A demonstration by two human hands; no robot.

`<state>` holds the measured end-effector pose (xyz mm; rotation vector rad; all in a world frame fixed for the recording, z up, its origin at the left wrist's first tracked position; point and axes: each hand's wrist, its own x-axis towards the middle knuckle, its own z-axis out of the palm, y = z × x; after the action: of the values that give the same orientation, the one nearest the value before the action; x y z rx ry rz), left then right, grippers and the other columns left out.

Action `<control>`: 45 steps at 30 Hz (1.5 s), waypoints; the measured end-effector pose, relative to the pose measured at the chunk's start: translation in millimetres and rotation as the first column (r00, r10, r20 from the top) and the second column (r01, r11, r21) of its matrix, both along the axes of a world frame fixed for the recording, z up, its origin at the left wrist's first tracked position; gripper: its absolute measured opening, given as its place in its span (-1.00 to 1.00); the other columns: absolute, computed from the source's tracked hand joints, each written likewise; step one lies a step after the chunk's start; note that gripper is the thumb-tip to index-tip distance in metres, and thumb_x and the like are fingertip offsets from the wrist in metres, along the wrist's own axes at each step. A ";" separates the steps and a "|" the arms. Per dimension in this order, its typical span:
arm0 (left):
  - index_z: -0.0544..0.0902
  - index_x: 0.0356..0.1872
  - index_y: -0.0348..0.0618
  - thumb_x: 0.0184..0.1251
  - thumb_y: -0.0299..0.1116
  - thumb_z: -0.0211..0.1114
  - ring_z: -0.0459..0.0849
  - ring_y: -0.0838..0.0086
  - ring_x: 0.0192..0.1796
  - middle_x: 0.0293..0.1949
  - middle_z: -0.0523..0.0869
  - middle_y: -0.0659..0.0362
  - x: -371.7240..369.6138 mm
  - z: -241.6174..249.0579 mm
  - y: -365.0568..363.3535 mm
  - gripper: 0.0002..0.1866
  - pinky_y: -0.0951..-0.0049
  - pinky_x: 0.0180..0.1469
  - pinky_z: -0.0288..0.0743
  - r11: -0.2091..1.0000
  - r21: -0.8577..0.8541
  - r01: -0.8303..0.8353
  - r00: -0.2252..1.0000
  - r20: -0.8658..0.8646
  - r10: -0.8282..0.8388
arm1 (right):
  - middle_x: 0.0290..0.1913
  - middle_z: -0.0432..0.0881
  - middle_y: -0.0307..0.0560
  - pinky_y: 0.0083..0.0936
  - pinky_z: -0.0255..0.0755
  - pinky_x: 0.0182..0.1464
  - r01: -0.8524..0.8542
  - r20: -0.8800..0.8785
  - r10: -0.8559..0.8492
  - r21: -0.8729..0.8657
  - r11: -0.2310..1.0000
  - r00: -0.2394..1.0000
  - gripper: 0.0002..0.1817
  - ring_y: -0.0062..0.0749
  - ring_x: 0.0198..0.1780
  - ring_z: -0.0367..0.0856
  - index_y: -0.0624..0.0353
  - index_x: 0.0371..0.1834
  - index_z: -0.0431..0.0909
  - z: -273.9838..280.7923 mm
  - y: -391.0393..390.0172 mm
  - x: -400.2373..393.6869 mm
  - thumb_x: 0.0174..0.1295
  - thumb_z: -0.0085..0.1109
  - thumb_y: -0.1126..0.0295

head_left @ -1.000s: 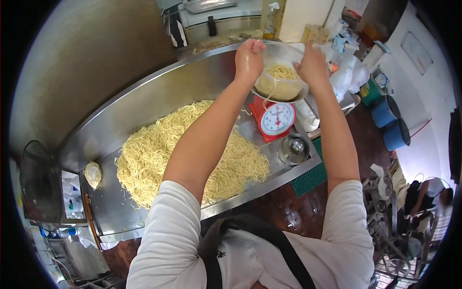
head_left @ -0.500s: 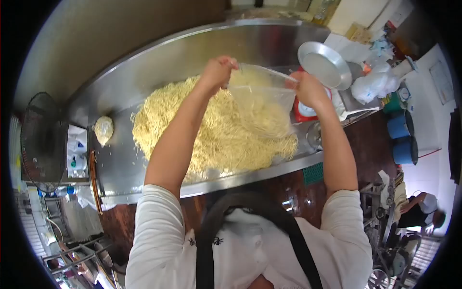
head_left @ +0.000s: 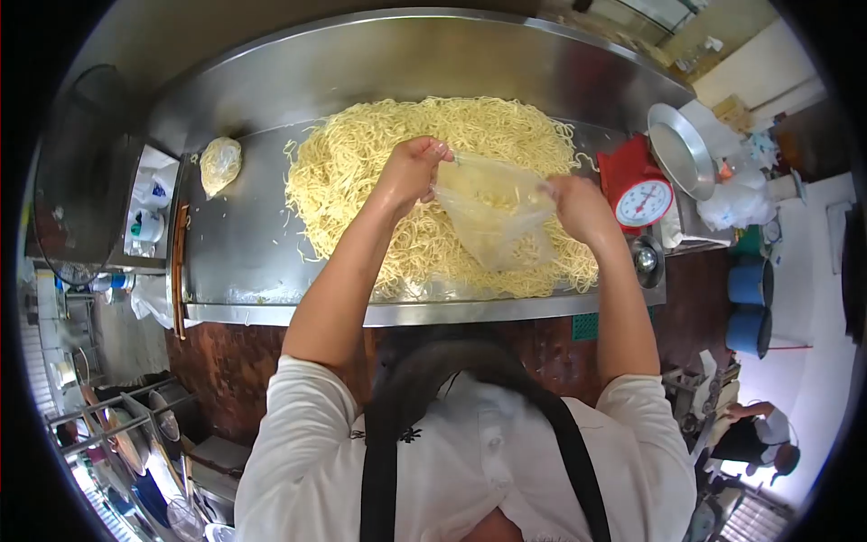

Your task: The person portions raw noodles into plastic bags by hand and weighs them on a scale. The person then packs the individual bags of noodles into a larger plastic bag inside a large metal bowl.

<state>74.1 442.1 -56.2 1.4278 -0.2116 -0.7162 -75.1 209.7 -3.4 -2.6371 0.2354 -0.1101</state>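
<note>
A clear plastic bag [head_left: 495, 217] is stretched between my two hands, its mouth side up and its body hanging over the noodles. My left hand [head_left: 415, 173] pinches one corner of the mouth, thumb against fingers. At the opposite corner my right hand [head_left: 581, 210] grips the bag's edge with curled fingers. Pale yellow noodles [head_left: 348, 185] lie in a wide, loose heap below and around the bag. They show through the plastic, so I cannot tell whether any are inside it.
A steel worktable [head_left: 239, 262] with a raised back wall bears a filled plastic bag [head_left: 220, 166] at left. To the right stand a red dial scale [head_left: 632, 185], a round metal pan [head_left: 681, 150] and a metal bowl [head_left: 652, 275]. Another person [head_left: 757, 435] is at far right.
The view has shifted, so the table sits higher and the scale's dial shows beside my right hand. Both hands still hold the bag, which now hangs lower between them.
</note>
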 end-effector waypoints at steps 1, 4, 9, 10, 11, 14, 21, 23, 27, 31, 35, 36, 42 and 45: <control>0.57 -0.29 -0.18 0.54 -0.40 0.05 0.25 0.65 -0.71 -0.66 0.40 0.33 -1.5 0.2 8.2 -0.82 0.56 -0.70 0.14 0.998 0.058 0.000 0.999 0.037 -0.002 | -0.21 0.67 0.24 -0.08 0.46 -0.03 -0.030 -0.078 0.028 -0.034 0.999 0.997 -0.79 0.18 -0.07 0.60 0.16 -0.11 0.66 7.8 11.7 3.7 0.33 0.05 0.40; 0.58 -0.31 -0.19 0.54 -0.36 0.06 0.27 0.65 -0.71 -0.69 0.36 0.33 -4.7 -0.8 54.0 -0.79 0.55 -0.69 0.18 0.998 0.064 -0.001 0.999 0.044 -0.002 | -0.21 0.67 0.22 -0.11 0.46 -0.03 -0.081 -0.149 0.080 0.001 0.997 0.986 -0.78 0.18 -0.09 0.61 0.18 -0.14 0.67 16.5 40.1 15.8 0.39 0.05 0.33; 0.60 -0.29 -0.18 0.53 -0.29 0.11 0.34 0.63 -0.68 -0.69 0.40 0.31 8.6 40.5 162.2 -0.78 0.54 -0.63 0.25 0.954 0.001 -0.300 0.935 0.198 0.294 | -0.24 0.69 0.17 -0.19 0.48 -0.05 -0.238 -0.051 0.250 0.174 0.955 0.967 -0.74 0.11 -0.15 0.64 0.20 -0.14 0.68 38.7 134.0 71.2 0.43 0.05 0.27; 0.60 -0.29 -0.18 0.53 -0.27 0.12 0.36 0.63 -0.67 -0.68 0.42 0.31 11.4 47.8 177.1 -0.77 0.54 -0.62 0.26 0.935 -0.012 -0.355 0.903 0.252 0.347 | -0.24 0.69 0.16 -0.20 0.48 -0.06 -0.288 -0.001 0.293 0.183 0.940 0.956 -0.73 0.10 -0.17 0.64 0.21 -0.14 0.68 46.4 154.5 89.3 0.43 0.05 0.27; 0.62 -0.27 -0.17 0.54 -0.28 0.11 0.42 0.64 -0.64 -0.66 0.46 0.30 25.8 49.6 199.4 -0.78 0.59 -0.57 0.27 0.905 -0.007 -0.426 0.841 0.365 0.399 | -0.24 0.70 0.15 -0.20 0.49 -0.07 -0.329 0.049 0.325 0.188 0.925 0.944 -0.73 0.09 -0.19 0.65 0.21 -0.13 0.68 52.5 173.7 107.3 0.43 0.05 0.27; 0.63 -0.24 -0.15 0.55 -0.27 0.11 0.42 0.68 -0.59 -0.62 0.48 0.34 64.7 76.8 272.3 -0.78 0.62 -0.53 0.25 0.829 -0.157 -0.536 0.659 0.536 0.528 | -0.21 0.71 0.12 -0.26 0.51 -0.10 -0.498 0.241 0.451 0.201 0.843 0.860 -0.72 0.00 -0.23 0.65 0.23 -0.08 0.67 66.3 237.0 174.2 0.41 0.08 0.27; 0.61 -0.25 -0.23 0.53 -0.28 0.10 0.59 0.49 -0.54 -0.51 0.58 0.17 236.2 50.1 437.1 -0.76 0.42 -0.47 0.55 0.508 -0.095 -0.856 0.404 0.490 0.772 | -0.02 0.69 0.02 -0.33 0.54 0.08 -0.673 0.416 0.529 0.431 0.601 0.740 -0.57 -0.26 -0.06 0.65 0.07 0.34 0.45 63.9 339.0 227.9 0.42 0.09 0.34; 0.60 -0.25 -0.25 0.48 -0.30 0.14 0.67 0.39 -0.50 -0.51 0.62 0.11 284.7 -26.0 483.9 -0.78 0.39 -0.43 0.62 0.556 -0.094 -0.826 0.497 0.343 0.797 | -0.01 0.69 0.02 -0.33 0.53 0.09 -0.719 0.353 0.626 0.337 0.608 0.695 -0.57 -0.24 -0.02 0.66 0.07 0.34 0.44 52.4 328.8 195.8 0.42 0.10 0.30; 0.65 -0.27 -0.28 0.30 -0.37 0.20 0.75 0.39 -0.42 -0.52 0.74 0.08 304.1 -104.8 497.4 -0.82 0.42 -0.36 0.65 0.486 0.456 -0.745 0.666 0.552 0.502 | -0.02 0.68 0.07 -0.31 0.52 0.09 -0.607 -0.076 0.682 0.392 0.691 0.728 -0.59 -0.14 0.00 0.67 0.10 0.28 0.49 -33.1 241.2 124.0 0.42 0.12 0.23; 0.70 -0.18 -0.24 0.26 -0.23 0.22 0.78 0.38 -0.33 -0.39 0.80 0.12 338.1 -119.4 487.7 -0.71 0.39 -0.23 0.63 0.545 0.418 -0.727 0.671 0.603 0.432 | -0.11 0.71 0.04 -0.41 0.53 -0.01 -0.183 -0.292 0.380 0.530 0.828 0.878 -0.60 -0.30 -0.11 0.68 0.13 0.24 0.52 -114.2 123.9 25.5 0.36 0.23 0.33; 0.58 0.16 -0.06 0.44 -0.26 0.17 0.73 0.34 0.00 -0.07 0.77 0.06 322.6 -72.9 417.0 -0.67 0.33 -0.03 0.62 0.661 0.398 -0.636 0.748 0.528 0.402 | -0.15 0.73 0.00 -0.43 0.53 -0.03 0.138 -0.344 0.077 0.558 0.818 0.936 -0.61 -0.40 -0.14 0.67 0.17 0.23 0.52 -132.6 39.0 -59.0 0.36 0.22 0.36; 0.45 0.29 -0.10 0.47 -0.32 0.18 0.71 0.26 0.05 0.06 0.70 0.02 311.5 -66.1 399.6 -0.59 0.27 0.03 0.63 0.846 0.119 -0.520 0.799 0.417 0.433 | -0.17 0.73 -0.01 -0.43 0.53 -0.04 0.150 -0.318 0.017 0.494 0.857 0.948 -0.62 -0.40 -0.15 0.67 0.18 0.22 0.53 -127.3 22.4 -73.2 0.36 0.22 0.34; 0.41 0.33 -0.21 0.42 -0.19 0.30 0.66 0.47 -0.13 -0.05 0.67 0.13 116.2 -39.1 114.7 -0.45 0.45 -0.05 0.58 0.968 -0.107 -0.226 0.911 0.330 0.249 | -0.22 0.72 0.12 -0.37 0.53 -0.10 0.493 0.129 -0.530 0.240 0.837 0.838 -0.70 -0.17 -0.23 0.68 0.23 0.06 0.61 -69.9 -144.4 -150.5 0.34 0.19 0.33; 0.46 0.26 -0.22 0.45 -0.22 0.27 0.66 0.49 -0.23 -0.17 0.69 0.15 -2.8 -56.8 -5.9 -0.54 0.47 -0.10 0.55 0.999 -0.047 -0.023 0.978 0.206 0.033 | -0.30 0.72 0.05 -0.41 0.53 -0.16 0.667 0.386 -0.731 0.309 0.678 0.563 -0.75 -0.31 -0.29 0.68 0.19 0.00 0.65 -52.8 -276.6 -193.3 0.31 0.19 0.37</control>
<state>71.3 436.2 -113.0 1.4600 -0.3661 -0.5365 -268.4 -67.0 -56.2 -2.1198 1.0736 -0.9798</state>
